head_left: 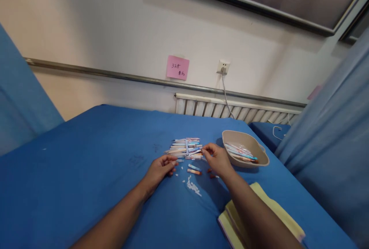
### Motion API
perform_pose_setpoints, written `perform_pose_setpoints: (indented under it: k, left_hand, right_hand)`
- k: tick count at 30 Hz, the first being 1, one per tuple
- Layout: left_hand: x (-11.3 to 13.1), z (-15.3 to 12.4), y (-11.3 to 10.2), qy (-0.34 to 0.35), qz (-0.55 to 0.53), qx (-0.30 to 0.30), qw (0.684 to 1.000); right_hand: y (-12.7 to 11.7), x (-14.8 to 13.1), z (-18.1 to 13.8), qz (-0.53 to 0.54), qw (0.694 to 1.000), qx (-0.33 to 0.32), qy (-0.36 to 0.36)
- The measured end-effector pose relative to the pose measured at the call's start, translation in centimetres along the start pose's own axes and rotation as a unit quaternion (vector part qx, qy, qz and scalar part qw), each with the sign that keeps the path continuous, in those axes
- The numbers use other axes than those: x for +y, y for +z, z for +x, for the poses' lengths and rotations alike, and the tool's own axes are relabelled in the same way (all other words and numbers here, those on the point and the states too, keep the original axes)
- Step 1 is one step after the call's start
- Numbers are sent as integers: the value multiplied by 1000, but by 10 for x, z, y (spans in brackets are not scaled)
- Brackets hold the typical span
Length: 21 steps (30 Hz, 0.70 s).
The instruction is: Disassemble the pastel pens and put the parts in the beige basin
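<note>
Right hand [215,158] at right end of pens [180,149], long axes left-right

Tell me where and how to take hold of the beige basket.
I'd pinch the right-hand rim of the basket, coming from above and the right. The rim is raised and exposed there, while the right hand is close by the left end. The pens inside lie below the rim's right end, so keep the basket level.
</note>
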<state>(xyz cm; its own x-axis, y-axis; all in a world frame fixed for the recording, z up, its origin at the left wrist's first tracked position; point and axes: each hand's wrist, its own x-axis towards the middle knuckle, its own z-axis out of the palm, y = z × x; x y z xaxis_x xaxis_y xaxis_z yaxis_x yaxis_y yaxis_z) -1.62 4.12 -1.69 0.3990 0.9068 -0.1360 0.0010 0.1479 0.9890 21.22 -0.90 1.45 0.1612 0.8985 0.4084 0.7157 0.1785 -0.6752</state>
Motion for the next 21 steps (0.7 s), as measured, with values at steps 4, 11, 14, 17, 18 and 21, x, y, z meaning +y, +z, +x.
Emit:
perform_pose_setpoints:
  k: [4, 11, 14, 17, 18, 21]
  left_hand:
    - [0, 5, -9, 28, 16, 85, 996]
    - [3, 14, -28, 104, 169, 175, 964]
    - [4, 13, -28, 122, 247, 160, 948]
    - [5, 10, -23, 152, 325, 100, 928]
    - [5, 8, -20, 169, 352, 77, 917]
    - [5, 5, -15, 207, 415, 23, 886]
  right_hand:
    - [20, 17, -11, 24, 998, -7, 59]
    - [17, 45, -21, 84, 986, -69, 123]
    - [17, 47, -19, 91, 981, -87, 147]
    - [19, 45, -15, 46, 992, -87, 74]
    - [20, 44, -13, 25, 995, -87, 35]
    - [27, 40, -9, -35, 992, -115, -50]
